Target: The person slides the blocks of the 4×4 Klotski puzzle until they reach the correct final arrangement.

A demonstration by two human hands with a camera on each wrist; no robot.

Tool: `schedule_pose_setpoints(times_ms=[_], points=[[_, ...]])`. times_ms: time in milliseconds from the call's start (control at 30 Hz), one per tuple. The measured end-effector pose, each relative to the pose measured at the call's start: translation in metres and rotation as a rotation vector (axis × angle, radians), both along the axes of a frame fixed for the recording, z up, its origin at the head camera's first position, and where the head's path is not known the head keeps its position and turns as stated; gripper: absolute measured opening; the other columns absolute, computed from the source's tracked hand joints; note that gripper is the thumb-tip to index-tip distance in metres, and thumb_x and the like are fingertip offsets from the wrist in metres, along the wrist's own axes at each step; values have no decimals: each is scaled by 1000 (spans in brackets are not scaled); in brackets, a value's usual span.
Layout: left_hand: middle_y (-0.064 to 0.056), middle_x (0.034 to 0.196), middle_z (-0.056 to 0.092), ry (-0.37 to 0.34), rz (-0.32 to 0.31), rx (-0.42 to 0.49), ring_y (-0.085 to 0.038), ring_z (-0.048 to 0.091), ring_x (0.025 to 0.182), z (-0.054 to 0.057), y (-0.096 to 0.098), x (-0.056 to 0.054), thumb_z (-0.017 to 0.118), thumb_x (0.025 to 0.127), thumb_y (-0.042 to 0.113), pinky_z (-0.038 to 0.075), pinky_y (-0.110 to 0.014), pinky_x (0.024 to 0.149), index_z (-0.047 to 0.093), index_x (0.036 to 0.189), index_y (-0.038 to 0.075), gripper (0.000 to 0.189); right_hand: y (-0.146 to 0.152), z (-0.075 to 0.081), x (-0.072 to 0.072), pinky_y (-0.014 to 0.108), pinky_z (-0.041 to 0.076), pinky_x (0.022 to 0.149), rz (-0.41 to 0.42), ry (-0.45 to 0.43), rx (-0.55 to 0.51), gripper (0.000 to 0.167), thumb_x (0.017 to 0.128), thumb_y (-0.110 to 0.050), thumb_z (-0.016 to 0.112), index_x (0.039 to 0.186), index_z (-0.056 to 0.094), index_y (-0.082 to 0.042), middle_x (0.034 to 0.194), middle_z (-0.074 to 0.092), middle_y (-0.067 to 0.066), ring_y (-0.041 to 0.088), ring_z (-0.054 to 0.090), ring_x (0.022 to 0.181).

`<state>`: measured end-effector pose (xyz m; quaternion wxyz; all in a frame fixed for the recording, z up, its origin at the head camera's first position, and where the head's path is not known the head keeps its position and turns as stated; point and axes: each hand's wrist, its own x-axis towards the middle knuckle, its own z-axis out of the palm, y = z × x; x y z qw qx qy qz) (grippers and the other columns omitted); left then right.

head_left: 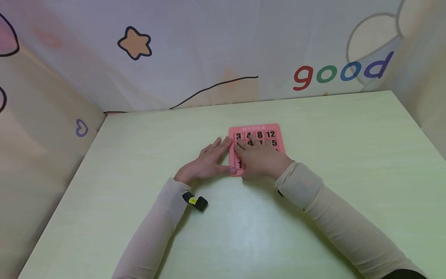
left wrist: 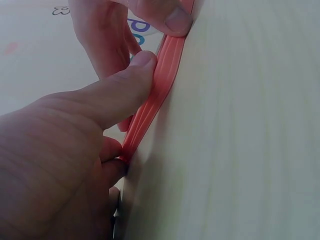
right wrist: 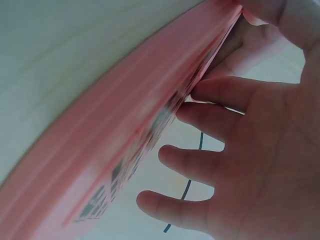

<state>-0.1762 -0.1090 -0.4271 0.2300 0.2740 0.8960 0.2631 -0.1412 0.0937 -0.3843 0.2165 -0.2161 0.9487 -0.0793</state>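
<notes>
A pink sliding number puzzle [head_left: 259, 135] lies flat on the table, black numerals on its tiles. Along its left side rests my left hand [head_left: 207, 162], fingers straight, the thumb touching the near left corner. My right hand [head_left: 263, 157] is spread over the tiles, covering much of the middle and lower rows. In the right wrist view, fingers [right wrist: 215, 92] of that hand touch the numbered face, while others hover just off it. The left wrist view has the puzzle's ridged near edge [left wrist: 162, 75] with both thumbs against it.
The pale green table [head_left: 341, 128] extends around the puzzle. Behind it rises a printed backdrop [head_left: 209, 46] with a star and the word "good". A black strap [head_left: 195, 201] with a yellow label sits at the left wrist.
</notes>
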Motion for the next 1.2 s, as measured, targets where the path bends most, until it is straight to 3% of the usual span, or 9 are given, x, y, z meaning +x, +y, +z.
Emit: schedule_pose_setpoints(times_ms=[267, 433, 667, 867, 967, 1200], points=[[5, 169, 1, 11, -24, 13, -15, -13, 152, 1, 0, 0, 67, 94, 51, -5, -43, 121, 7, 164, 20, 97, 2, 1, 0, 69, 4, 115, -1, 0, -6, 94, 87, -38, 76, 162, 25, -13, 167, 15, 7, 42, 2, 152], [6, 169, 1, 10, -12, 3, -14, -12, 153, 2, 1, 0, 69, 92, 51, -5, -44, 121, 7, 164, 22, 99, -1, 3, 4, 71, 9, 114, 9, 39, 31, 90, 90, -37, 75, 161, 27, -10, 166, 18, 12, 43, 8, 151], [5, 169, 1, 19, -12, 4, -14, -13, 152, 1, 0, 0, 69, 92, 51, -5, -43, 121, 8, 164, 21, 99, -18, 4, 25, 70, 19, 112, 55, 126, 180, 60, 106, -26, 50, 158, 31, -4, 163, 24, 18, 44, 17, 149], [6, 169, 2, 23, -16, 9, -13, -13, 152, -1, 0, -1, 68, 94, 46, -5, -42, 121, 9, 164, 21, 95, -25, 12, 41, 65, 18, 116, 60, 46, 202, 57, 107, -24, 42, 158, 29, -3, 164, 23, 17, 39, 17, 150], [7, 169, 1, 16, -9, 11, -12, -13, 152, -1, 0, -1, 67, 95, 46, -5, -42, 121, 8, 164, 22, 94, -24, 16, 43, 63, 20, 116, 60, 8, 172, 58, 105, -23, 47, 157, 32, 0, 163, 25, 18, 39, 20, 150], [6, 168, 0, 2, -3, 11, -12, -13, 152, 1, 0, 0, 67, 93, 50, -6, -41, 121, 7, 164, 23, 97, -21, 26, 44, 62, 25, 114, 79, -39, 143, 46, 100, -14, 58, 144, 55, -2, 159, 35, 17, 39, 26, 148]])
